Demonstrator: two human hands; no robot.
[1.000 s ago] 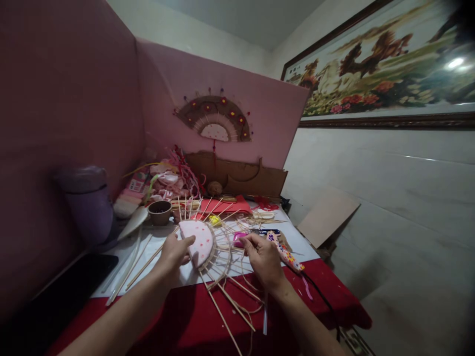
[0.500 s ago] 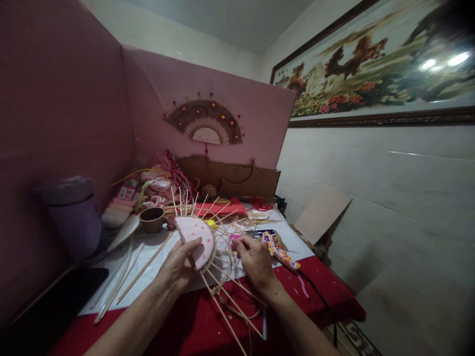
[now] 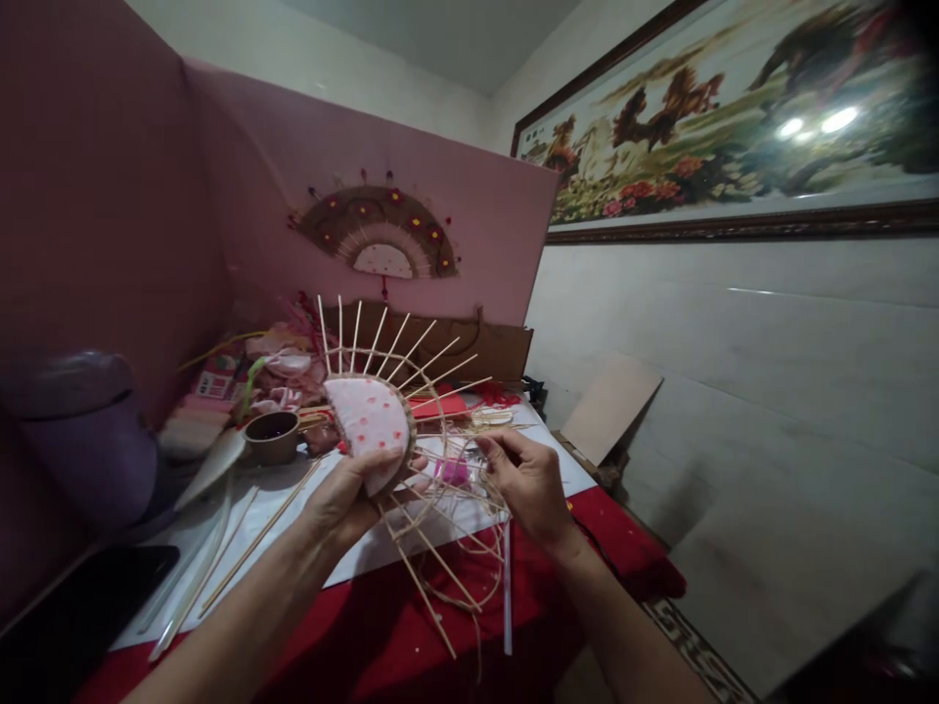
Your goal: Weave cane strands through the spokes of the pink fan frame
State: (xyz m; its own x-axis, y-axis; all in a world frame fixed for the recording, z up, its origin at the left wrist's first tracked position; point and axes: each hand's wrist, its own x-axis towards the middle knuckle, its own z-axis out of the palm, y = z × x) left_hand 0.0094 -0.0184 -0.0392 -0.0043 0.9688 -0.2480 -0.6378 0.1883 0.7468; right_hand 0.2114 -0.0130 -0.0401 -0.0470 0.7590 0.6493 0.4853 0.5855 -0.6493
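Observation:
My left hand (image 3: 359,501) is closed on a half-round fan base (image 3: 367,416), padded in white cloth with red dots, thumb in front and fingers behind. Thin wooden sticks (image 3: 400,337) radiate from its curved edge, upward, right and down toward me. A strand of brown twine (image 3: 442,413) runs in an arc across the sticks. Right of the fan, my right hand (image 3: 524,484) is pinched, thumb against fingers, at a thin length of the twine. Loose twine loops (image 3: 480,598) hang below, among the lower sticks.
A finished-looking fan (image 3: 381,230) hangs on the pink board behind. Left on the table are a brown cup (image 3: 271,440), a purple lidded container (image 3: 84,440), clear glue sticks (image 3: 195,572) and a dark flat object (image 3: 88,596). A pink item (image 3: 451,471) lies behind the sticks.
The fan base has risen and shifted slightly left in my left hand, its sticks now standing higher. My right hand has moved a little right and up. The view has turned slightly right.

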